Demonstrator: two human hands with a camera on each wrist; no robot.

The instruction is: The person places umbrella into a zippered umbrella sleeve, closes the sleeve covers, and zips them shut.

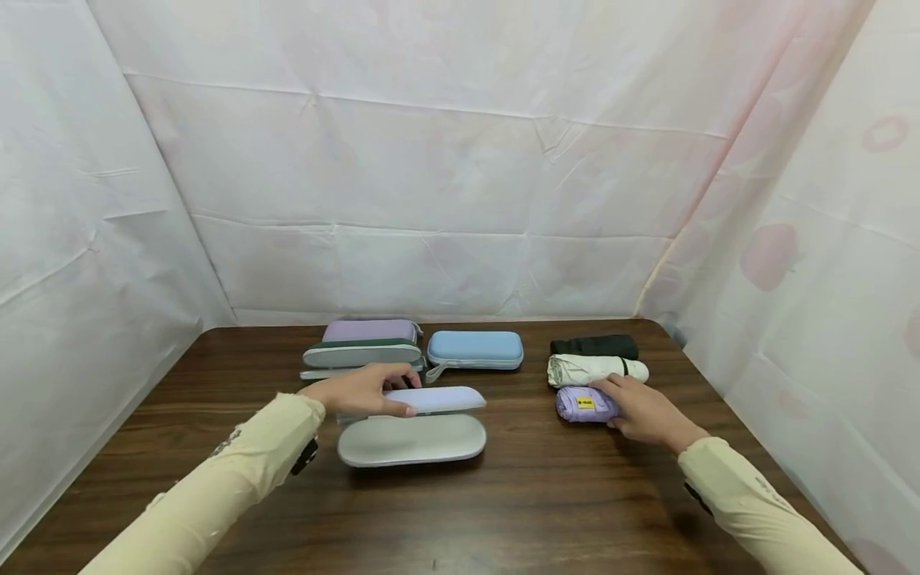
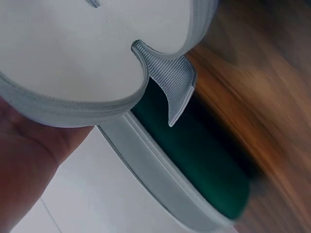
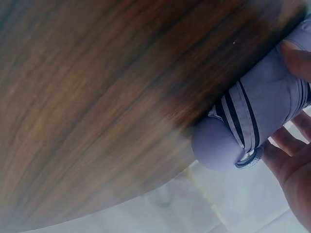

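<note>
Left fingers (image 1: 402, 373) grip an open, white-lined case (image 2: 73, 58).

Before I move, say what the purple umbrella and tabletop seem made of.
Purple umbrella: probably matte synthetic fabric, judging by its thin wrapped folds; its smooth rounded end looks like plastic. Tabletop: wood or wood-look laminate, low sheen, showing dark grain.

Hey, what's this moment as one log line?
left hand: holds pale case | right hand: grips purple umbrella | blue case: on table
</note>
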